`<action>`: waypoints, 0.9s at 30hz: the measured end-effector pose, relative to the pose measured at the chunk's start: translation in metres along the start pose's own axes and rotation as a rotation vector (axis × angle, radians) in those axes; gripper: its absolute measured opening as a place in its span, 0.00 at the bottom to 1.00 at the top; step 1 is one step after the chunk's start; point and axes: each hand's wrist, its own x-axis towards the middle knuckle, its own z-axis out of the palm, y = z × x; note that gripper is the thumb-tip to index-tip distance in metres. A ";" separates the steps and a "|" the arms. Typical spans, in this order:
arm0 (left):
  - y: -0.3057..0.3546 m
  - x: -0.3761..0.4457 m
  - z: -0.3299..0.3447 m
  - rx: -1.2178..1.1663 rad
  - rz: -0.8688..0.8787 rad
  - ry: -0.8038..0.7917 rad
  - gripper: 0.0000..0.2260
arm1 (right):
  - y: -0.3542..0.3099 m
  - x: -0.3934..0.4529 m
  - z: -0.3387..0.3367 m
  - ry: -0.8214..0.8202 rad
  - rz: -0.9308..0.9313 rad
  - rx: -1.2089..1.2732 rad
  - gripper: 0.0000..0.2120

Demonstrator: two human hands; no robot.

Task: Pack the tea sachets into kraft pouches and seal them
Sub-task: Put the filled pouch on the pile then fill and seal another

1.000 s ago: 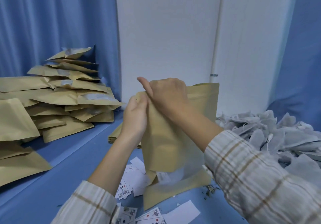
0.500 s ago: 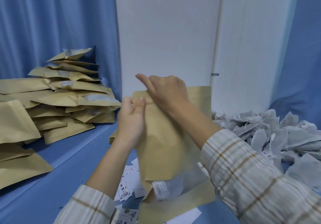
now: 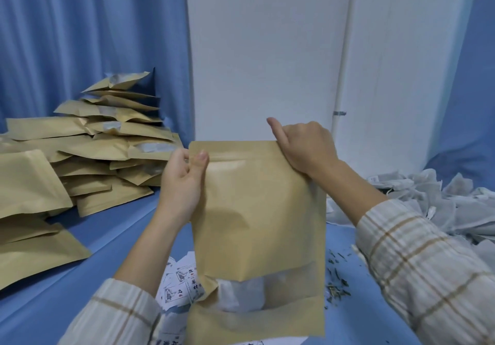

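Kraft pouch [image 3: 258, 210] with sachets [image 3: 241, 295] showing through its window stands upright mid-frame over the blue worktop [image 3: 80, 277]. Left hand [image 3: 182, 181] pinches its top left corner, right hand [image 3: 308, 149] grips the top right. Uneven pressing could leave the zip partly open.
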 end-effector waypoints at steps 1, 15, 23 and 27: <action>-0.002 0.000 -0.002 -0.004 -0.004 -0.004 0.12 | 0.004 0.000 0.000 -0.013 0.015 0.014 0.31; -0.033 -0.006 -0.016 -0.215 -0.281 -0.258 0.26 | 0.019 -0.006 0.016 0.190 0.333 0.507 0.26; -0.046 0.000 -0.028 -0.442 -0.262 0.002 0.18 | 0.041 -0.091 0.059 -0.742 0.362 1.187 0.18; -0.038 0.010 -0.033 -0.445 -0.255 0.021 0.22 | 0.038 -0.107 0.076 -0.558 0.487 1.246 0.16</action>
